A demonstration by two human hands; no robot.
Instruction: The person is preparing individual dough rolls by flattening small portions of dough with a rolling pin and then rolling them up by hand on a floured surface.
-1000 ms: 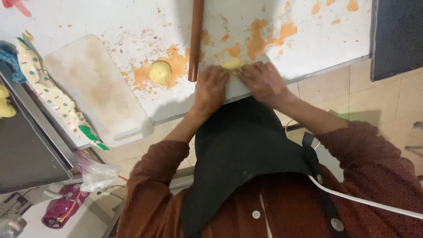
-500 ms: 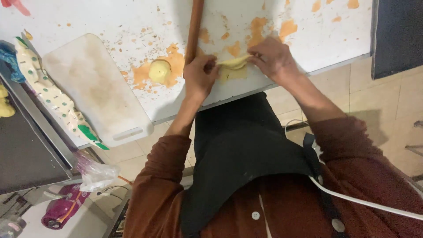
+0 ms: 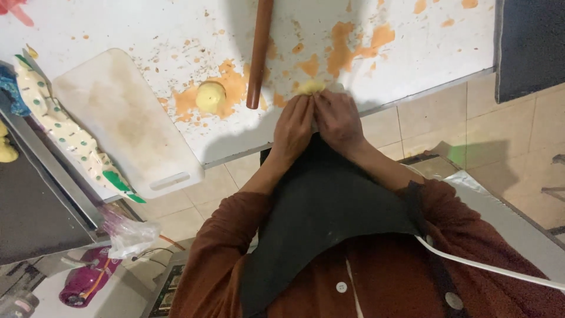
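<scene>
Both hands, left hand point(image 3: 294, 126) and right hand point(image 3: 335, 118), closed together on a yellow dough piece point(image 3: 310, 87) at the near edge of the white table point(image 3: 147, 35), grip pinching it between fingertips. Soft, light, likely sticky and easily torn; best taken by its edges. Dough peeking just beyond the fingers, beside the rolling pin point(image 3: 259, 53); a dough ball point(image 3: 210, 96) left of the pin, near the cutting board point(image 3: 118, 123).
</scene>
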